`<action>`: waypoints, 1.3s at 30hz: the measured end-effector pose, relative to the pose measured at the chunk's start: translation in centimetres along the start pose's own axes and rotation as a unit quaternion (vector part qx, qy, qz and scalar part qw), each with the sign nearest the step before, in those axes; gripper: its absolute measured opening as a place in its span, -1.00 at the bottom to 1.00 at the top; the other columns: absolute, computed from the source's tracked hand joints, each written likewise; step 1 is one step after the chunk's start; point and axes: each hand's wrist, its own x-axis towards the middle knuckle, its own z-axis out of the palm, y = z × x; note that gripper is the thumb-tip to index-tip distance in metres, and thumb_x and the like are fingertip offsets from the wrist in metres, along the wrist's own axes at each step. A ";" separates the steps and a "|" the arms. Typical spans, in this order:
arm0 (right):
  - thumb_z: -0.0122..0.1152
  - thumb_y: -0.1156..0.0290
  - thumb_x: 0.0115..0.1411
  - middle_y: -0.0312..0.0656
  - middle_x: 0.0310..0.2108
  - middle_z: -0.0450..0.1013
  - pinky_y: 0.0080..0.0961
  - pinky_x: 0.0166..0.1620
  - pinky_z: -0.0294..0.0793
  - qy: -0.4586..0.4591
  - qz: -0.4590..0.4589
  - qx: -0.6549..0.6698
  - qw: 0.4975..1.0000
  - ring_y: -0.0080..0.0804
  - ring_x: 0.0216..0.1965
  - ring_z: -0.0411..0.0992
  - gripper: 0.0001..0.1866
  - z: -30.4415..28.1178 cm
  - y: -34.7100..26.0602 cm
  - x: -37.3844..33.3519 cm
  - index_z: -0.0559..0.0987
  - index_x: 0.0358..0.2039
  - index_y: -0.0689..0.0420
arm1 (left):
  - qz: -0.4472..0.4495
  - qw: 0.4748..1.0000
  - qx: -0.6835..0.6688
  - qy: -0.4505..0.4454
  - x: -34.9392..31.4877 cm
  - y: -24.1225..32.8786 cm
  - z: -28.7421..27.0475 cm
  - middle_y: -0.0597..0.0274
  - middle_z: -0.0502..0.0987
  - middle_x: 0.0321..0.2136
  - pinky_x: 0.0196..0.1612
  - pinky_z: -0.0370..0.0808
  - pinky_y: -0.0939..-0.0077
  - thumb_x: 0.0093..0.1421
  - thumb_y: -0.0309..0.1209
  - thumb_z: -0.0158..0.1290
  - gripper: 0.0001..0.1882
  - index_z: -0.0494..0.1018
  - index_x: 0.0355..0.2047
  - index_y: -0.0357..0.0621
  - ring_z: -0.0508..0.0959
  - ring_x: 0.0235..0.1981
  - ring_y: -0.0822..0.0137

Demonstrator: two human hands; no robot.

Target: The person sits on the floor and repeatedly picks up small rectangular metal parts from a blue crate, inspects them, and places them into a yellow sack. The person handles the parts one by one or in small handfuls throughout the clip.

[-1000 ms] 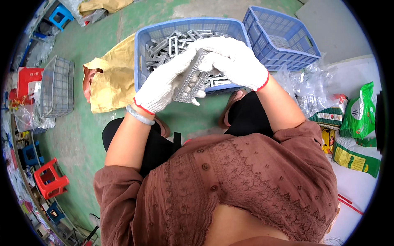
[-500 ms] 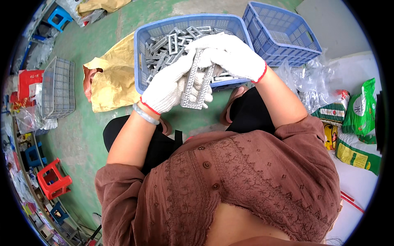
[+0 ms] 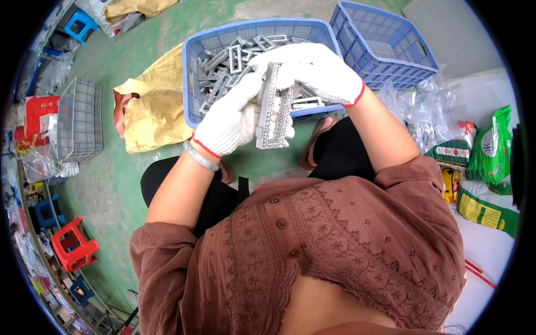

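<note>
A grey metal frame (image 3: 268,106) is held aloft between two white-gloved hands, overlapping the near side of the blue basket (image 3: 193,84) in this view. Its long axis runs from the basket toward the wearer's body, the near end tilted slightly left. The far end is enclosed by the right hand (image 3: 318,72), its fingers curled across the top; the left long side is cradled by the left hand (image 3: 234,120), whose fingers pass behind and emerge at the right edge. The near end is left uncovered, the left hand being closer to it. Similar loose frames (image 3: 235,58) are heaped in the basket, flanked by a yellow paper sack (image 3: 153,106) at left and a second basket (image 3: 385,72) at right.
</note>
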 end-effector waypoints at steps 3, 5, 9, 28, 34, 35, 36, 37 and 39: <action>0.14 0.28 0.27 -0.05 0.03 0.54 -0.33 0.14 0.45 0.006 0.009 0.057 0.998 -0.29 0.03 0.50 -0.58 -0.1 0.4 -0.1 0.58 0.03 0.30 | 0.032 0.999 0.008 -0.008 0.4 -0.4 0.2 0.00 0.51 -0.02 -0.20 0.65 -0.01 0.42 -0.08 -0.14 -0.47 0.27 0.24 -0.17 0.62 -0.18 0.06; 0.19 0.30 0.23 -0.03 0.04 0.53 -0.32 0.15 0.44 0.016 0.030 0.110 0.993 -0.25 0.06 0.49 -0.56 0.0 1.0 -0.3 0.57 0.04 0.32 | 0.027 1.000 -0.004 0.005 0.5 -0.7 0.1 -0.05 0.50 0.01 -0.26 0.67 -0.10 0.40 -0.08 -0.09 -0.46 0.27 0.24 -0.15 0.62 -0.13 0.03; 0.27 0.36 0.13 0.00 0.06 0.51 -0.29 0.18 0.42 0.038 0.087 0.194 0.976 -0.22 0.10 0.47 -0.51 0.3 0.4 0.0 0.55 0.06 0.34 | 0.005 1.000 -0.002 -0.016 0.2 -0.7 0.1 -0.15 0.49 0.00 -0.21 0.66 -0.07 0.39 -0.06 -0.08 -0.43 0.25 0.25 -0.16 0.61 -0.14 -0.04; 0.27 0.27 0.14 -0.06 -0.03 0.55 -0.43 0.00 0.52 0.026 0.056 0.252 0.966 -0.37 -0.10 0.52 -0.44 0.4 1.7 -0.1 0.52 0.09 0.36 | 0.004 0.999 0.050 -0.015 0.1 -1.3 0.4 -0.15 0.54 -0.13 -0.19 0.63 0.14 0.39 -0.13 -0.04 -0.52 0.32 0.11 -0.26 0.63 -0.19 0.02; 0.28 0.30 0.13 -0.08 -0.04 0.56 -0.43 0.02 0.51 0.045 0.079 0.222 0.971 -0.38 -0.09 0.51 -0.49 0.6 1.0 -0.1 0.56 0.06 0.32 | 0.002 0.999 0.039 -0.014 0.1 -1.6 -0.2 -0.18 0.53 -0.11 -0.19 0.63 0.12 0.40 -0.09 -0.08 -0.47 0.27 0.16 -0.27 0.63 -0.18 0.01; 0.28 0.30 0.13 -0.08 -0.04 0.56 -0.43 0.03 0.50 0.044 0.078 0.211 0.973 -0.37 -0.09 0.51 -0.50 0.5 1.0 0.0 0.57 0.05 0.31 | 0.001 0.999 0.041 -0.014 0.2 -1.6 -0.5 -0.21 0.51 -0.09 -0.18 0.63 0.09 0.41 -0.06 -0.11 -0.44 0.23 0.20 -0.27 0.63 -0.17 -0.01; 0.28 0.31 0.13 -0.08 -0.03 0.56 -0.43 0.04 0.50 0.047 0.091 0.218 0.971 -0.37 -0.07 0.51 -0.51 0.5 1.0 -0.1 0.57 0.04 0.31 | -0.002 0.999 0.032 -0.016 0.2 -1.6 -0.5 -0.23 0.50 -0.08 -0.18 0.63 0.09 0.41 -0.06 -0.12 -0.43 0.23 0.21 -0.27 0.62 -0.16 -0.02; 0.27 0.31 0.13 -0.08 -0.02 0.56 -0.43 0.04 0.49 0.051 0.105 0.223 0.968 -0.36 -0.06 0.50 -0.52 0.5 1.0 -0.1 0.58 0.04 0.31 | -0.005 1.000 0.022 -0.019 0.2 -1.6 -0.5 -0.24 0.49 -0.07 -0.18 0.62 0.09 0.41 -0.07 -0.12 -0.43 0.22 0.22 -0.27 0.62 -0.16 -0.03; 0.27 0.33 0.13 -0.07 -0.01 0.55 -0.42 0.07 0.48 0.053 0.112 0.224 0.967 -0.34 -0.02 0.50 -0.53 0.4 1.0 -0.1 0.58 0.03 0.31 | -0.007 1.000 0.006 -0.027 0.2 -1.6 -0.6 -0.28 0.47 -0.06 -0.17 0.62 0.08 0.42 -0.07 -0.13 -0.42 0.20 0.24 -0.26 0.61 -0.16 -0.06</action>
